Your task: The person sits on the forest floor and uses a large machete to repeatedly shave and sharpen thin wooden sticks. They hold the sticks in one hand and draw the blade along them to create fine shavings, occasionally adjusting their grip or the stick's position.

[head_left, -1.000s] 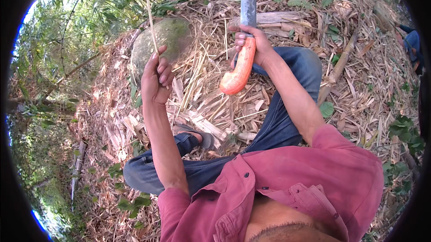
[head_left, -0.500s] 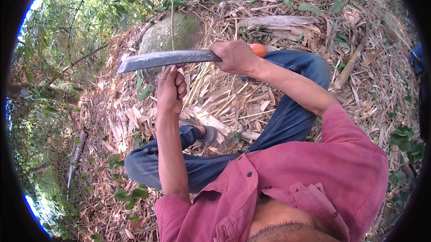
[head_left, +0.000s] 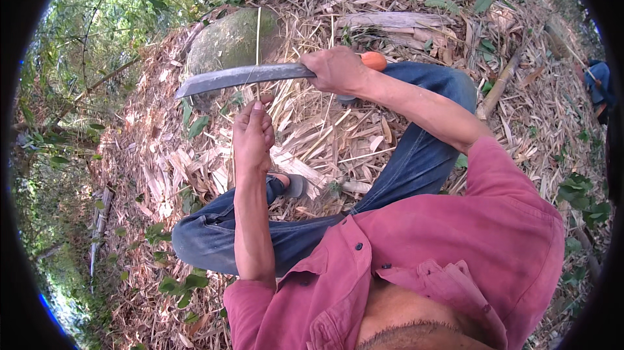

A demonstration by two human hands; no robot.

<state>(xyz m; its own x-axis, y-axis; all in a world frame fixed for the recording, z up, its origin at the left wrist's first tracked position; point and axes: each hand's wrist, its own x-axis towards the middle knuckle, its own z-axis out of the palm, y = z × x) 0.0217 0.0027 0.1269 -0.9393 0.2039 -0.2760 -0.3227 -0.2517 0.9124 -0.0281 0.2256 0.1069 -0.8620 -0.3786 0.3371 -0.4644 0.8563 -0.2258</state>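
Note:
My right hand is wrapped round a machete near the base of its blade. Its orange handle end sticks out behind the hand. The long grey blade points left, held level across in front of me. My left hand is closed in a pinch on a thin pale bamboo strip, just below the blade. The strip runs away from me, crosses the blade and extends past it. Whether it touches the edge I cannot tell.
A mossy boulder lies beyond the blade. Dry bamboo leaves and shavings cover the ground. My bent legs in jeans frame the work. A split log lies farther off, and a pole to the right. Part of another person shows at far right.
My left hand has drawn back toward me, away from the blade, with the strip in it. The machete has shifted only slightly in view, still in my right hand.

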